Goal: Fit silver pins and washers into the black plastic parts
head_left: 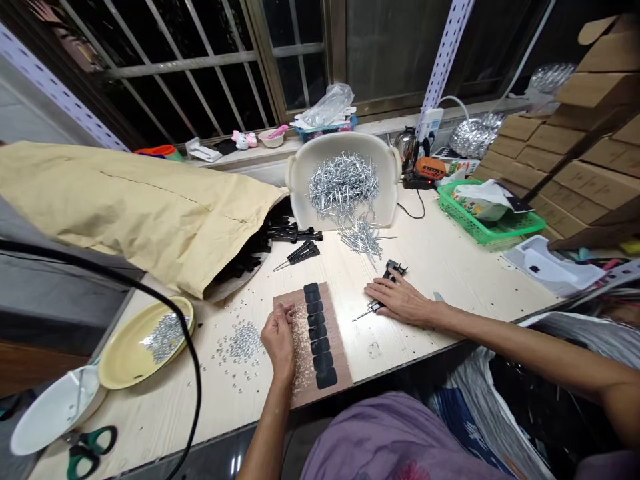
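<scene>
My left hand (279, 337) is closed in a pinch over the left edge of a brown board (333, 320). What its fingertips hold is too small to make out. A column of black rounded pads (317, 327) runs down the board, with pale crumbs beside it. Left of this hand lies a scatter of small silver metal pieces (245, 340). My right hand (400, 300) rests on the table, its fingers over a black plastic part with a thin metal rod (393, 269). The part sticks out above and below the fingers, and the rod points left.
Behind the board, a white basin (345, 143) spills long silver screws (363, 240). A paper sack (150, 207) of black parts lies left, with several loose ones (303, 252) nearby. Also around are a yellow dish (117, 360), scissors (90, 450), a black cable (193, 347) and a green basket (485, 230).
</scene>
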`<state>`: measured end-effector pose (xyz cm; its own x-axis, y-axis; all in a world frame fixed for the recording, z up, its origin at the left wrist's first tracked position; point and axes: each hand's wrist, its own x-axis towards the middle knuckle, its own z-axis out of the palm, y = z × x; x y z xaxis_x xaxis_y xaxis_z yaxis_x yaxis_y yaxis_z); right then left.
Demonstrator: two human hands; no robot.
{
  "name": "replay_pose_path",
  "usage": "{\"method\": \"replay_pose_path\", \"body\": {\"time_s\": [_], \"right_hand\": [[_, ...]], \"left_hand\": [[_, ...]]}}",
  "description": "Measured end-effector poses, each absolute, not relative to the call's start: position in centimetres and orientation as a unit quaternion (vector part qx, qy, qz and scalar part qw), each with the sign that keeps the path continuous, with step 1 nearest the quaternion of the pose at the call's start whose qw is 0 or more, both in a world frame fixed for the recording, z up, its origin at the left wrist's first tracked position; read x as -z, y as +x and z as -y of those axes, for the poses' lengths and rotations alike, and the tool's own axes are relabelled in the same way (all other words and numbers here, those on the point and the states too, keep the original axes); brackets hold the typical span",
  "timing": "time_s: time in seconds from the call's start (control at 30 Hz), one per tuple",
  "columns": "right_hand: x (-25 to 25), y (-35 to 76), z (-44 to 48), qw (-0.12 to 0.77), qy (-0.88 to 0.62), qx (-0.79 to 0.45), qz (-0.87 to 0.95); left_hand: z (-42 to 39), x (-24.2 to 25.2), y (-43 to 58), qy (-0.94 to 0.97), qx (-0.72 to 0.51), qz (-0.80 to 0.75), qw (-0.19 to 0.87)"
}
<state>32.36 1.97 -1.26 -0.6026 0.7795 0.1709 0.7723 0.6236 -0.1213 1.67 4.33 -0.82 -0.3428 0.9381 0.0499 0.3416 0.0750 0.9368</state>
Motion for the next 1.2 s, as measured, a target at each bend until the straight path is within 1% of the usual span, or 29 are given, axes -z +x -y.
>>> {"method": "replay_pose_path", "body": {"time_s": [0.17, 0.33, 0.4, 0.5, 0.6, 0.67, 0.7, 0.77, 0.8, 0.83, 0.87, 0.9, 0.97, 1.1, 1.2], "right_hand": [[1.8, 32.3, -2.6, 0.061, -0.424, 0.050, 0.902], [0.5, 31.5, -3.0, 0.060, -0.436, 0.071, 0.895], [-0.4, 31.7, -2.9, 0.085, -0.468, 0.052, 0.878], [-2.2, 33.5, -1.5, 0.129, -0.554, 0.021, 0.822], [-4.0, 37.2, 2.9, 0.123, -0.650, 0.043, 0.749], [-4.4, 40.8, 7.3, 0.122, -0.680, 0.062, 0.720], [-4.2, 42.8, 9.5, 0.111, -0.691, 0.065, 0.712], [-3.4, 46.8, 13.0, 0.034, -0.728, 0.095, 0.678], [-2.8, 48.3, 14.0, -0.001, -0.746, 0.126, 0.654], [-2.3, 49.3, 14.2, -0.015, -0.752, 0.161, 0.639], [-2.0, 49.6, 13.8, -0.006, -0.741, 0.182, 0.647], [-1.9, 48.9, 12.7, 0.010, -0.714, 0.175, 0.678], [-2.5, 44.9, 9.0, 0.048, -0.649, 0.131, 0.748], [-4.6, 30.7, -1.4, 0.086, -0.498, 0.071, 0.860], [-4.6, 21.4, -9.0, 0.084, -0.407, 0.086, 0.905]], "left_hand": [[-4.4, 0.9, 1.6, 0.507, -0.469, -0.666, 0.282], [-4.4, 0.7, 1.5, 0.521, -0.454, -0.671, 0.268], [-4.3, 0.6, 1.5, 0.529, -0.448, -0.671, 0.263], [-4.3, 0.5, 1.4, 0.544, -0.439, -0.668, 0.256], [-4.3, 0.4, 1.2, 0.549, -0.439, -0.660, 0.266], [-4.3, 0.4, 1.0, 0.544, -0.442, -0.655, 0.282], [-4.2, 0.4, 1.0, 0.540, -0.445, -0.652, 0.294], [-4.2, 0.3, 0.9, 0.533, -0.451, -0.640, 0.319], [-4.1, 0.4, 0.8, 0.529, -0.457, -0.635, 0.329], [-4.1, 0.4, 0.8, 0.526, -0.463, -0.630, 0.336], [-4.1, 0.5, 0.7, 0.524, -0.468, -0.625, 0.340], [-4.1, 0.6, 0.6, 0.520, -0.473, -0.622, 0.344], [-4.1, 0.9, 0.5, 0.515, -0.484, -0.613, 0.351], [-3.9, 1.3, 0.5, 0.509, -0.511, -0.595, 0.355], [-3.4, 1.2, 0.6, 0.512, -0.514, -0.594, 0.349]]}}
